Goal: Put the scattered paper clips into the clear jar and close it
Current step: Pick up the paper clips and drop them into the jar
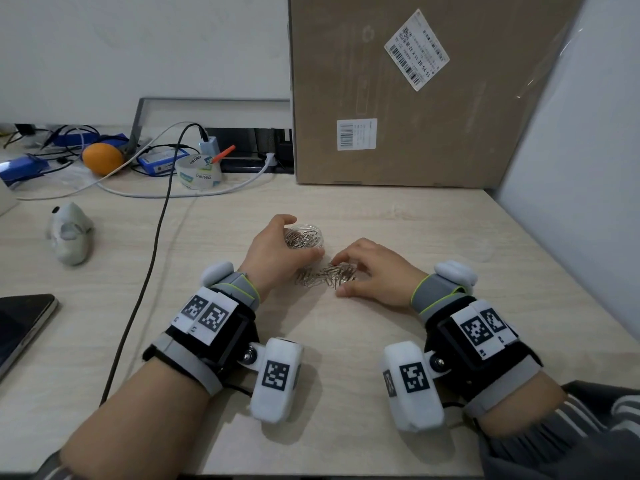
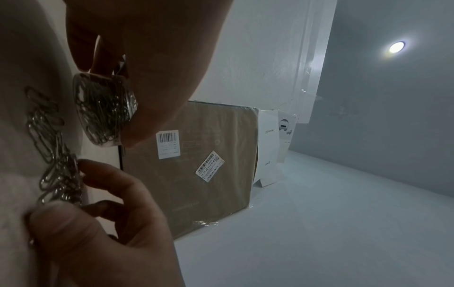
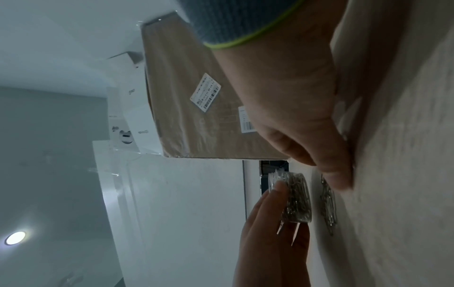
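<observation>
Left grip (image 1: 277, 245) is my hand curled round the clear jar (image 1: 304, 236), fingers on its far side and thumb on its near side, steadying it upright on the tabletop (image 1: 346, 341); it is lidless and already partly filled with clips. Just this side of the jar lies the pile of loose paper clips (image 1: 327, 276), flat on the wood. My right grip (image 1: 372, 268) arches over that pile's right end, fingertips (image 2: 84, 165) bent down and touching the clips; whether any is pinched I cannot tell. Behind the jar stands a cardboard box (image 1: 415, 98).
</observation>
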Demonstrator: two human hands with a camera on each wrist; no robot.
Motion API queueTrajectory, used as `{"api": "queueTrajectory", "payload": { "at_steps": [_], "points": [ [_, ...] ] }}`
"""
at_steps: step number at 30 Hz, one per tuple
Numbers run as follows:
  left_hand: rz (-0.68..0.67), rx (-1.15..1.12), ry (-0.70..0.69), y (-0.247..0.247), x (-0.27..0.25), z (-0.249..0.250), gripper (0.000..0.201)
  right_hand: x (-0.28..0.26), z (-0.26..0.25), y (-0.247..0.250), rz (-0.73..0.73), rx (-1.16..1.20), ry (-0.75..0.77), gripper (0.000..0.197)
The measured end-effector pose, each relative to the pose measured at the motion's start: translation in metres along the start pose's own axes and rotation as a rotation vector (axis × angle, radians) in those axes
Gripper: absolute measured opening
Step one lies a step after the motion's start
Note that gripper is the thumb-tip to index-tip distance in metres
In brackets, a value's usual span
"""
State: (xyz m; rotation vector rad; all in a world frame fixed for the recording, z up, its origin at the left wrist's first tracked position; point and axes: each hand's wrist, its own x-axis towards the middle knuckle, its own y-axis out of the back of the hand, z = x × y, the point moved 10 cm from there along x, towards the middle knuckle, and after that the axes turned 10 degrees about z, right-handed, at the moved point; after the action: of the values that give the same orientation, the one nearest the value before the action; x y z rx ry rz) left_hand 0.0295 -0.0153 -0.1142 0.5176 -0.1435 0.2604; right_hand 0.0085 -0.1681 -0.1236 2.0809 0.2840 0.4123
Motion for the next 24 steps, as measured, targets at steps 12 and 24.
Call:
{"api": "queueTrajectory", "payload": {
  "at_steps": [12, 24],
  "points": [
    [-0.014, 0.021, -0.019, -0.002, -0.002, 0.002, 0.072, 0.008, -0.007, 0.004, 0.115, -0.048, 0.039, 0.013],
    [-0.028, 0.016, -0.021, -0.003, -0.004, 0.005, 0.071, 0.013, -0.005, 0.001, 0.065, -0.307, 0.011, 0.017]
  ]
}}
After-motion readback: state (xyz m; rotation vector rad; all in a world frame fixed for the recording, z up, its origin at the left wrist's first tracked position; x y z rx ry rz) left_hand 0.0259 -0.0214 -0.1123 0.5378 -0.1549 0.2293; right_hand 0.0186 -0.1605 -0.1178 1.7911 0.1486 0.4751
